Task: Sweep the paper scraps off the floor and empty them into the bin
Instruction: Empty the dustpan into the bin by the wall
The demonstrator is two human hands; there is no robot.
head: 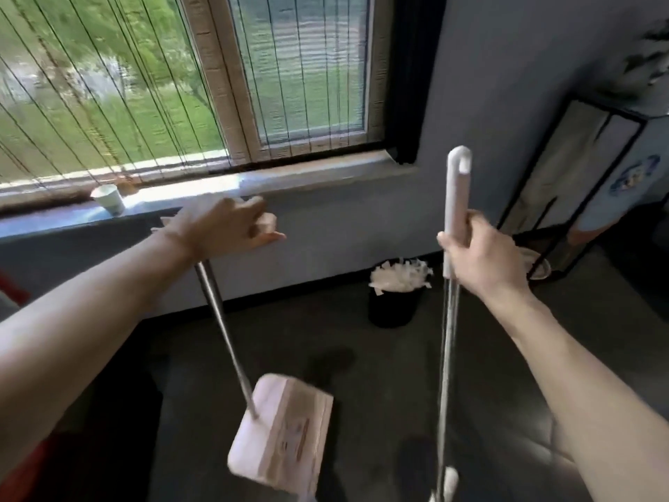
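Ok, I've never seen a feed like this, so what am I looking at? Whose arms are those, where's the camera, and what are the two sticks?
There is no machine here. This is one wide-angle camera worn on a person's head, looking forward and down, so the two bare arms are the wearer's own. The left hand holds a metal pole that ends in a pale pink dustpan, seemingly lifted off the dark floor. The right hand grips the white handle of a broom; its head is almost out of frame at the bottom. Ahead, by the wall, stands a black bin heaped with white paper scraps. A paper cup sits on the windowsill.
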